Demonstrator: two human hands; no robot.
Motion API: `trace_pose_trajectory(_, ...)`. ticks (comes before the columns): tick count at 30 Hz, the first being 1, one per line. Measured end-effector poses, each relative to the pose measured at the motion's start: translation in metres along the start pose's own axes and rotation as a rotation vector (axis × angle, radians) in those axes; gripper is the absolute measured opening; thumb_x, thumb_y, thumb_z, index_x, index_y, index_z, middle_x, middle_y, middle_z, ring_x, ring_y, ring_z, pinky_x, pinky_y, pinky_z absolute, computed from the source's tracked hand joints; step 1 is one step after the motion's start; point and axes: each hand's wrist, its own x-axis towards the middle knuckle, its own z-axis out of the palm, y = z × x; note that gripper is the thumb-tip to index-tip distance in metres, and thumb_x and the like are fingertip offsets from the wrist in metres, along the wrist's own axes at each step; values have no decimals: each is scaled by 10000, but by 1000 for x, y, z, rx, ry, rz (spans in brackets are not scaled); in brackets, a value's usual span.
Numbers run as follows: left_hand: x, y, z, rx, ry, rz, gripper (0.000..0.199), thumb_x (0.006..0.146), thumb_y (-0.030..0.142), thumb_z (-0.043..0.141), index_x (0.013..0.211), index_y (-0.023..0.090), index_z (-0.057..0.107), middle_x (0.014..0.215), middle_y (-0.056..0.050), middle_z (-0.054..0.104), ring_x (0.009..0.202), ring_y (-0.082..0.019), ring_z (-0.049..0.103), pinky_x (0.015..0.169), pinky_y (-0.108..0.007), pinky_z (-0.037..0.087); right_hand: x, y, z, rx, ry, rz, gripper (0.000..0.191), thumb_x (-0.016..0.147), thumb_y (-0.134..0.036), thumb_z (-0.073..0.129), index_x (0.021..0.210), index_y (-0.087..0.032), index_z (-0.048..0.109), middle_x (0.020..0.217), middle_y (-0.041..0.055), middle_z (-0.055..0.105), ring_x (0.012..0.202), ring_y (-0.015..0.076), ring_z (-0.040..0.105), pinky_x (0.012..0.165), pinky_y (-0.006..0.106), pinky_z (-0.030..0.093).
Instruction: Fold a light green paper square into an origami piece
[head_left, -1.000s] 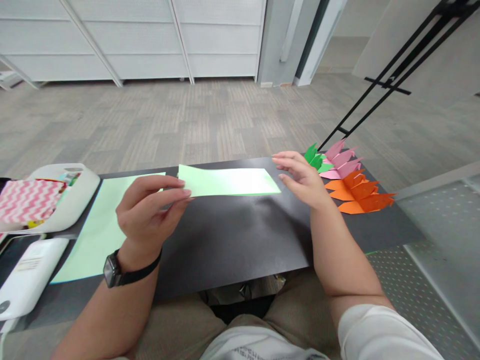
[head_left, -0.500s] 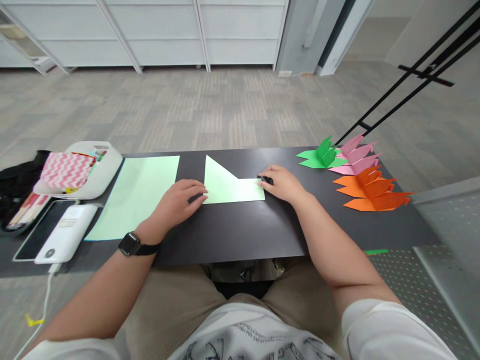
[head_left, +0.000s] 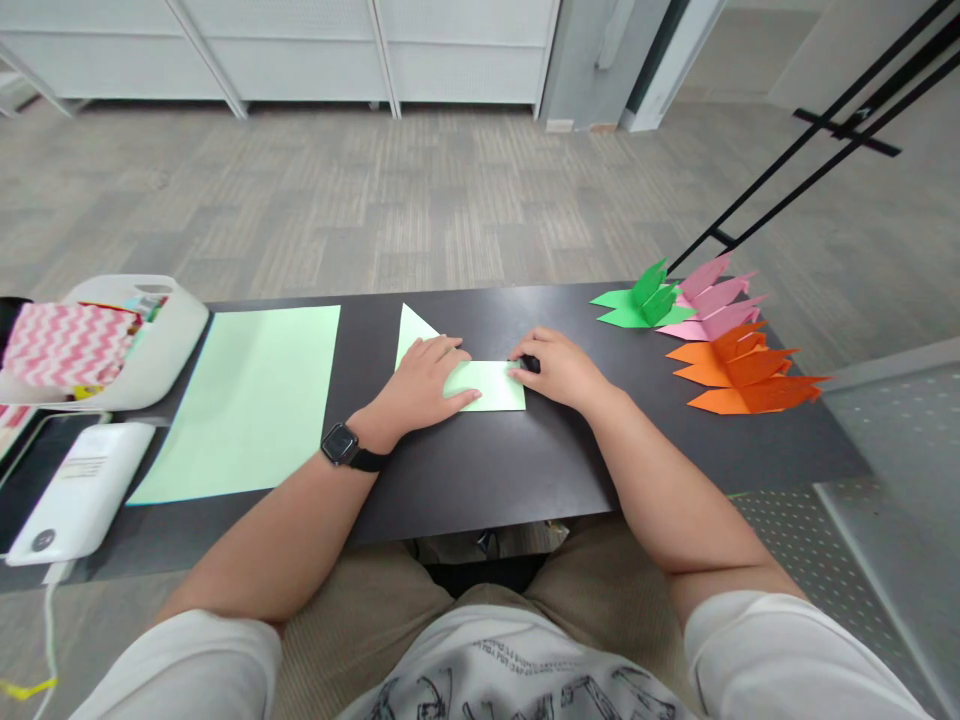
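Observation:
A folded light green sheet of paper lies on the dark table, its pointed flap showing at the far left and a narrow strip reaching right. Across its middle rests my left hand, fingers spread flat, hiding part of the fold. At the strip's right end, my right hand is curled with fingertips at the paper's edge. It holds a small black object, mostly covered by the fingers, whose kind I cannot make out.
Larger pale green sheets lie to the left, beside a white basket and a white power bank with a cable. Green, pink and orange folded paper shapes stand at the right. The table's near edge borders my lap.
My left hand has slid right from the paper's left edge onto its middle. My right hand stays at the right end with the black object. The view has shifted slightly.

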Motion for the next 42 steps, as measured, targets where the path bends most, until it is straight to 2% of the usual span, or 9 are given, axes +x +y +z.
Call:
trace_pose_trajectory(6,-5,-2,-1,-10,-31,4,544,965,547,699,1390,213,642,1623,-191,524,1536,-403,463,1319,-662,272,0,-6,0,34,-32,-2,64,919,-246,773,983,-241,768,1058,61,706,1022,251,675,978,405,523)
trace_pose_trajectory(12,-4,-3,0,-20,-50,6,495,985,540,678,1388,253,661,1635,-156,520,1564,-395,434,1335,-665,229,0,-6,1,22,-21,50,167,949,-266,750,1110,-229,775,1081,75,706,1003,242,687,970,390,528)
trace_pose_trajectory(21,-5,-5,2,-10,-61,18,486,996,533,675,1384,240,656,1650,-167,504,1584,-408,407,1335,-676,229,3,-5,3,58,2,96,153,910,-261,796,1061,-245,779,1038,56,703,937,226,691,893,371,543)
trace_pose_trajectory(28,-7,-6,4,-34,-54,19,477,1002,523,669,1393,249,646,1656,-158,495,1594,-402,389,1341,-686,198,3,-4,2,56,-1,86,154,911,-264,797,1062,-241,776,1050,63,702,951,229,687,911,374,541)
trace_pose_trajectory(38,-8,-4,2,-24,-61,26,602,951,608,712,1411,227,634,1671,-183,467,1605,-424,361,1341,-693,182,4,-2,5,72,-9,99,162,915,-255,800,1075,-241,782,1047,60,696,963,230,677,908,373,524)
trace_pose_trajectory(42,-9,-4,4,-32,-55,19,637,911,623,757,1412,250,630,1676,-171,463,1603,-427,361,1339,-705,171,4,-1,5,67,-3,99,156,912,-253,804,1066,-247,785,1044,58,697,963,233,679,905,375,529)
